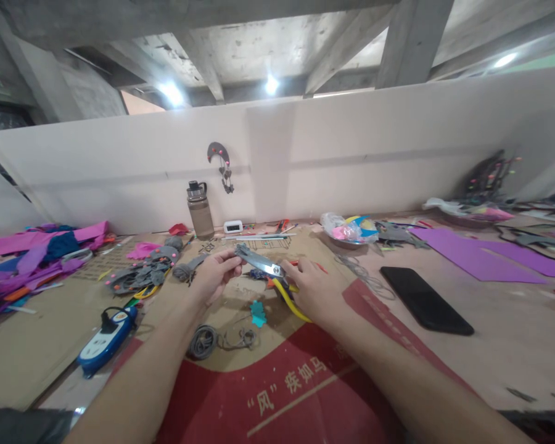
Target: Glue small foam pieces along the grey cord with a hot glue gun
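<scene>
My right hand (308,283) is closed on a pair of scissors (261,264), whose yellow handle hangs below the palm. The blades point left toward a small dark grey piece (241,250), seemingly felt, pinched in the fingertips of my left hand (219,271). Whether the blades touch that piece I cannot tell. Below the hands, a teal cut-out (258,313) and a coil of grey cord (203,342) lie on a cardboard sheet (240,357) with a red printed area. Small dark scraps show behind the blades.
A power strip (107,340) and grey felt pieces with pink beads (141,271) lie left. Behind stand a bottle (200,211) and a small white clock (233,227). To the right are a black phone (425,300), a bowl of plastic bags (349,234) and purple felt (472,253).
</scene>
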Tool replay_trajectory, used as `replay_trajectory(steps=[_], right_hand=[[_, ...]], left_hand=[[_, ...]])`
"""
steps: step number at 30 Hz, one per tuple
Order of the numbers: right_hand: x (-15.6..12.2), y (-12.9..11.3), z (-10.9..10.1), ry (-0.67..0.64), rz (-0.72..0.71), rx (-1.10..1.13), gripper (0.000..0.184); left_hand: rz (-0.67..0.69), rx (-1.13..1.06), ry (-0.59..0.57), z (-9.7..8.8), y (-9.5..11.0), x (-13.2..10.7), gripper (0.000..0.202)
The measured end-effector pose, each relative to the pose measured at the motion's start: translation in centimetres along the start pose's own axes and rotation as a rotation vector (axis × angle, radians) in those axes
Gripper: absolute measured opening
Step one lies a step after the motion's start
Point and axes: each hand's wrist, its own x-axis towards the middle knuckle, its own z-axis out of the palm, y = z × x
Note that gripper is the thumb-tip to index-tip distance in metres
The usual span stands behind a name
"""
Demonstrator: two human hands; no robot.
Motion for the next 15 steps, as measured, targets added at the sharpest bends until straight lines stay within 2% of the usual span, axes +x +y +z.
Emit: replay_trajectory(steps=[8, 15], right_hand=[[-0.02, -0.12, 0.11, -0.047, 0.008, 0.018, 0.035], [-0.07, -0.23, 0.13, -0.027, -0.005, -0.028, 0.036]], left_hand=[[-0.008, -0.051, 0.030, 0.46, 0.05, -0.16, 0.017], [0.011, -0.118, 0.025, 0.46, -0.35, -0.16, 0.014]])
